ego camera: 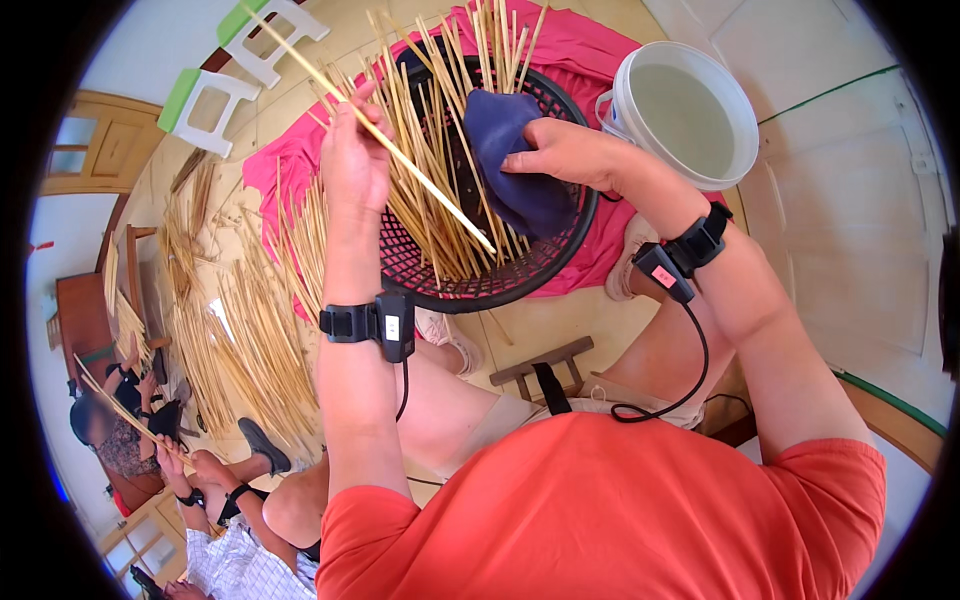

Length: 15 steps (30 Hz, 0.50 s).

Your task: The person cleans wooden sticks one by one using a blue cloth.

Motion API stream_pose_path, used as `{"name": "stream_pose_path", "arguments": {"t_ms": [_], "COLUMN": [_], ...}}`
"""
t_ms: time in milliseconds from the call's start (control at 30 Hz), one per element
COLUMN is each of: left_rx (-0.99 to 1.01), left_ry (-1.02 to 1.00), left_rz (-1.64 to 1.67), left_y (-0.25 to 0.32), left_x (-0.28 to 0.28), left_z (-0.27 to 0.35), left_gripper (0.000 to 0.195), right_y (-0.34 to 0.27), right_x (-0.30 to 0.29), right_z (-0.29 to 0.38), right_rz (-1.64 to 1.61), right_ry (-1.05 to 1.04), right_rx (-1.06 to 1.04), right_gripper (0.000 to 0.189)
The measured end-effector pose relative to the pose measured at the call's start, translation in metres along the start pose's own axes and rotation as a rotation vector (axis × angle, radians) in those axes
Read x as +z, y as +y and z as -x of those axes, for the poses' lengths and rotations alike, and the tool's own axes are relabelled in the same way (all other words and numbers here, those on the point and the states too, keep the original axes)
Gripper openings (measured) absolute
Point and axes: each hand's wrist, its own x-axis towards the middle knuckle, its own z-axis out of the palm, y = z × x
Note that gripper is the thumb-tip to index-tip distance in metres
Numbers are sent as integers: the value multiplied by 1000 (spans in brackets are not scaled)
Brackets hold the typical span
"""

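Observation:
My left hand [356, 154] grips a long pale plant stalk [431, 186], which slants from the upper left down over the basket. In my right hand [566, 154] is a dark blue cloth [501, 139], pinched by thumb and fingers and hanging over the basket's right side. Beneath both hands stands a round black plastic mesh basket [480, 296]. Many similar stalks [424, 225] lean inside it, and another bunch rises at its far rim. The cloth does not touch the held stalk. Part of the basket's inside is hidden by cloth and stalks.
A pink sheet [577, 277] lies beneath the basket. To the right is a white bucket [686, 112] of cloudy water. Stalk bundles [247, 352] cover the floor at left, near two stools [206, 109]. Co-workers [232, 517] sit at lower left, one holding stalks.

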Motion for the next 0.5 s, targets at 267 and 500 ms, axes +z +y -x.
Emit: {"name": "stream_pose_path", "arguments": {"t_ms": [267,500], "left_rx": [-85,-68], "left_ry": [-176,-151], "left_rz": [-79,-143], "left_y": [-37,-36], "left_x": [43,57], "left_z": [25,28], "left_gripper": [32,29], "right_y": [0,0], "right_x": [11,18], "right_z": [-7,-7], "right_rz": [-355,-479], "right_ry": [-99,3], "right_rx": [5,0], "right_gripper": [35,35]}}
